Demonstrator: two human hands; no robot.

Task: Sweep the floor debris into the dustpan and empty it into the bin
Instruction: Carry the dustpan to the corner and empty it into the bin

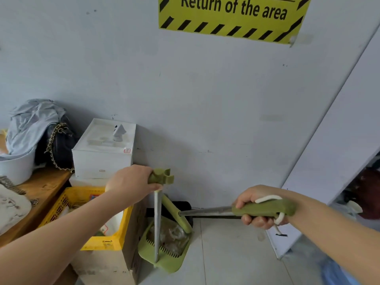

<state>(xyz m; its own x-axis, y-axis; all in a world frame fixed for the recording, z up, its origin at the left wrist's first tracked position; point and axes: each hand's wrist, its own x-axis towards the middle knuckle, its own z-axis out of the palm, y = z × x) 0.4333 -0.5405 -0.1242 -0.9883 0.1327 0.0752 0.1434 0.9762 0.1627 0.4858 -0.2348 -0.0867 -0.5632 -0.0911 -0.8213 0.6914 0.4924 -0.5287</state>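
Head view: my left fingers (153,178) grip the loaded dustpan (164,251) pole, right fingers (255,220) grip the broom handle (263,209); tilting could spill debris (170,235) below.

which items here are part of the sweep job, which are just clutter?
In use:
- left hand on dustpan handle
- right hand on broom handle
- green dustpan, wrappers inside

Clutter:
- yellow crate
- white box
- chain-strap bag
- wall sign

No bin visible.

Both forearms are bare, with no sleeves, watch or rings showing on the left hand (131,181) or right hand (257,210).
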